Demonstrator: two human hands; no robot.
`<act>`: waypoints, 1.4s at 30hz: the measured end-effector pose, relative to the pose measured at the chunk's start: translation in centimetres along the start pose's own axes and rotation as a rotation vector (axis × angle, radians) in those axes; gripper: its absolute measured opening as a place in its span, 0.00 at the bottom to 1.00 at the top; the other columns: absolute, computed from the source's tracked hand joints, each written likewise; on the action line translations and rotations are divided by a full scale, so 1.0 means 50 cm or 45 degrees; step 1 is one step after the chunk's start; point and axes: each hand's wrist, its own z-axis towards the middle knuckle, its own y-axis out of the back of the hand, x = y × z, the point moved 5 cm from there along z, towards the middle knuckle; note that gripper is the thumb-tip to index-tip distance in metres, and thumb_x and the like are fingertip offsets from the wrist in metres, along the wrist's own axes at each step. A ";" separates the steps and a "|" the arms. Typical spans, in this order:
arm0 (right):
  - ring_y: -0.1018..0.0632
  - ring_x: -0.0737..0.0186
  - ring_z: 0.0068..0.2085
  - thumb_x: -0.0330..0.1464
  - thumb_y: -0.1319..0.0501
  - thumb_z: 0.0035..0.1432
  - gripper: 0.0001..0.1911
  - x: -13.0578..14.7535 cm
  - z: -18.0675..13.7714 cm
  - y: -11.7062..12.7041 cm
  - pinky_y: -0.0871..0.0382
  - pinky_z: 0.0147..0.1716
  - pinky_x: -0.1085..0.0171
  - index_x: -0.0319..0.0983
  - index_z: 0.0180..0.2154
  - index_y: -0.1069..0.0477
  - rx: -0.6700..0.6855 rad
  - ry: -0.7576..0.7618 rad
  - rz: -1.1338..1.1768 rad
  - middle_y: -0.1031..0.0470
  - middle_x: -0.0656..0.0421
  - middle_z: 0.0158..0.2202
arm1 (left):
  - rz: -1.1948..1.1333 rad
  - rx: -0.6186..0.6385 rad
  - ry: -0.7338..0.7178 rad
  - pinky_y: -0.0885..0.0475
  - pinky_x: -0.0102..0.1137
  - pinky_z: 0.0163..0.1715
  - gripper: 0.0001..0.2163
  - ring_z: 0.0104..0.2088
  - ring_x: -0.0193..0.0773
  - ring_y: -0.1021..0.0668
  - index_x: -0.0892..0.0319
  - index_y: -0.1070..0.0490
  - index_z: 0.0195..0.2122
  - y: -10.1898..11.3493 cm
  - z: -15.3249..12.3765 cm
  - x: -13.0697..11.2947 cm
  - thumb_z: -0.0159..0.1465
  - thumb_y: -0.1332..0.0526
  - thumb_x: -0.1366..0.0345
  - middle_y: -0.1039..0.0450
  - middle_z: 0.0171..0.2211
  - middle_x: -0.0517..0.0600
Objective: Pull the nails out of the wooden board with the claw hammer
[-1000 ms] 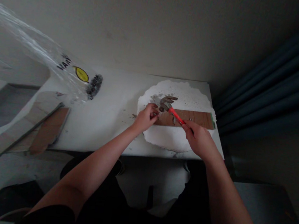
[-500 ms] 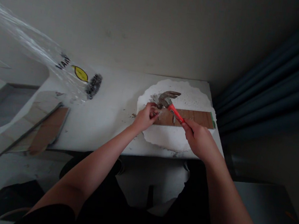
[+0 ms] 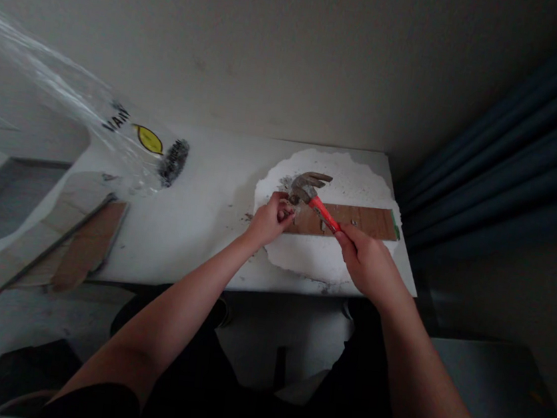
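My right hand (image 3: pixel 368 256) is wrapped round the red handle of a claw hammer (image 3: pixel 322 212). Its grey metal head hangs just above the fingertips of my left hand (image 3: pixel 268 218). Those fingers are pinched together at the left end of a brown wood-look plank (image 3: pixel 375 223); whatever is between them is too small and dim to name. Small grey fragments (image 3: pixel 323 226) lie on the plank. Beneath it spreads a rough-edged white patch (image 3: pixel 298 258), sprinkled with grey crumbs near its upper left.
A clear plastic bag (image 3: pixel 131 128) with a yellow print stands on the white table (image 3: pixel 196 226) at the left. Broken plank pieces (image 3: pixel 88 241) stick out over its left front corner. Dark curtains (image 3: pixel 516 149) hang at the right, beside a dark box-like surface (image 3: pixel 499 388).
The hammer and my right hand have shifted slightly left, with the head closer to my left fingertips. My left hand stays in nearly the same place.
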 end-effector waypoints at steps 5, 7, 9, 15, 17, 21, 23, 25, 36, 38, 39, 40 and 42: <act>0.19 0.53 0.38 0.41 0.52 0.73 0.22 0.001 0.001 -0.002 0.36 0.33 0.62 0.41 0.54 0.25 0.029 0.000 0.001 0.18 0.51 0.42 | 0.001 0.003 -0.013 0.30 0.31 0.32 0.20 0.29 0.35 0.23 0.56 0.41 0.53 0.001 0.000 -0.001 0.62 0.35 0.67 0.22 0.35 0.47; 0.19 0.53 0.37 0.41 0.53 0.73 0.22 0.001 0.002 0.001 0.36 0.34 0.62 0.41 0.56 0.26 -0.006 -0.009 0.020 0.18 0.51 0.41 | 0.010 0.003 -0.003 0.31 0.31 0.32 0.20 0.29 0.34 0.23 0.55 0.41 0.53 0.001 0.000 0.000 0.62 0.36 0.67 0.22 0.34 0.46; 0.19 0.53 0.38 0.41 0.53 0.73 0.22 0.001 0.002 0.000 0.36 0.34 0.62 0.41 0.56 0.26 0.006 -0.015 0.012 0.18 0.51 0.41 | 0.016 0.009 0.006 0.31 0.31 0.32 0.20 0.29 0.35 0.23 0.55 0.42 0.53 0.000 0.000 0.000 0.62 0.36 0.67 0.22 0.34 0.45; 0.19 0.50 0.41 0.41 0.53 0.73 0.23 0.002 -0.002 -0.003 0.34 0.35 0.61 0.41 0.57 0.27 -0.008 -0.001 -0.002 0.18 0.50 0.44 | -0.015 0.015 0.000 0.31 0.30 0.31 0.20 0.27 0.33 0.24 0.55 0.42 0.53 -0.003 0.001 0.005 0.62 0.36 0.67 0.23 0.34 0.45; 0.18 0.51 0.41 0.42 0.54 0.73 0.23 0.002 -0.002 -0.005 0.34 0.35 0.61 0.42 0.56 0.26 0.000 -0.003 -0.018 0.18 0.50 0.43 | -0.021 0.012 -0.007 0.32 0.30 0.30 0.20 0.26 0.33 0.25 0.55 0.42 0.53 -0.003 0.001 0.006 0.62 0.36 0.66 0.23 0.33 0.45; 0.18 0.51 0.40 0.41 0.53 0.73 0.22 0.002 0.002 -0.012 0.35 0.35 0.61 0.42 0.54 0.25 0.047 0.003 -0.056 0.17 0.50 0.42 | -0.003 -0.003 -0.013 0.32 0.30 0.30 0.20 0.28 0.34 0.24 0.55 0.42 0.52 -0.002 0.001 0.005 0.61 0.36 0.66 0.23 0.33 0.46; 0.19 0.51 0.40 0.41 0.54 0.73 0.23 0.000 0.004 -0.010 0.35 0.34 0.61 0.41 0.55 0.26 0.025 -0.004 -0.053 0.18 0.50 0.42 | -0.007 0.005 -0.007 0.32 0.30 0.30 0.20 0.27 0.33 0.25 0.55 0.42 0.52 -0.003 0.001 0.003 0.61 0.36 0.67 0.23 0.34 0.46; 0.19 0.51 0.39 0.41 0.54 0.73 0.23 0.000 0.004 -0.009 0.36 0.34 0.61 0.41 0.54 0.25 0.035 -0.001 -0.058 0.18 0.50 0.41 | 0.006 0.006 0.000 0.33 0.30 0.29 0.21 0.26 0.33 0.25 0.55 0.42 0.52 -0.003 0.000 0.003 0.61 0.36 0.66 0.23 0.32 0.45; 0.19 0.52 0.39 0.41 0.53 0.73 0.22 -0.005 0.004 -0.009 0.35 0.34 0.62 0.41 0.54 0.25 0.019 -0.014 -0.025 0.18 0.51 0.41 | -0.012 0.019 0.009 0.34 0.29 0.28 0.20 0.26 0.33 0.26 0.55 0.42 0.52 -0.003 -0.001 0.002 0.61 0.36 0.67 0.23 0.33 0.45; 0.19 0.53 0.38 0.41 0.54 0.73 0.22 -0.006 0.004 -0.004 0.35 0.34 0.62 0.41 0.54 0.25 -0.007 -0.010 -0.001 0.18 0.51 0.40 | -0.024 0.033 0.006 0.34 0.29 0.28 0.20 0.25 0.32 0.26 0.55 0.42 0.52 -0.004 -0.002 0.002 0.61 0.37 0.67 0.24 0.32 0.44; 0.19 0.54 0.37 0.41 0.54 0.73 0.23 -0.006 0.003 -0.002 0.36 0.33 0.62 0.41 0.54 0.26 -0.025 -0.012 0.008 0.18 0.52 0.39 | -0.031 0.039 0.006 0.34 0.29 0.28 0.20 0.25 0.32 0.27 0.55 0.42 0.52 -0.004 -0.002 0.002 0.61 0.37 0.67 0.24 0.32 0.43; 0.19 0.54 0.36 0.41 0.54 0.74 0.23 -0.005 0.003 0.000 0.36 0.33 0.62 0.41 0.55 0.26 -0.029 -0.008 0.013 0.18 0.52 0.39 | -0.030 0.040 0.005 0.34 0.29 0.28 0.20 0.24 0.32 0.27 0.55 0.43 0.52 -0.004 -0.002 0.003 0.61 0.37 0.66 0.24 0.32 0.43; 0.19 0.53 0.37 0.41 0.54 0.74 0.23 -0.003 0.002 -0.002 0.36 0.33 0.62 0.41 0.54 0.25 0.003 0.012 0.006 0.18 0.51 0.39 | -0.008 0.028 0.009 0.34 0.29 0.28 0.20 0.25 0.33 0.26 0.55 0.43 0.52 -0.004 -0.002 0.004 0.61 0.36 0.66 0.24 0.31 0.43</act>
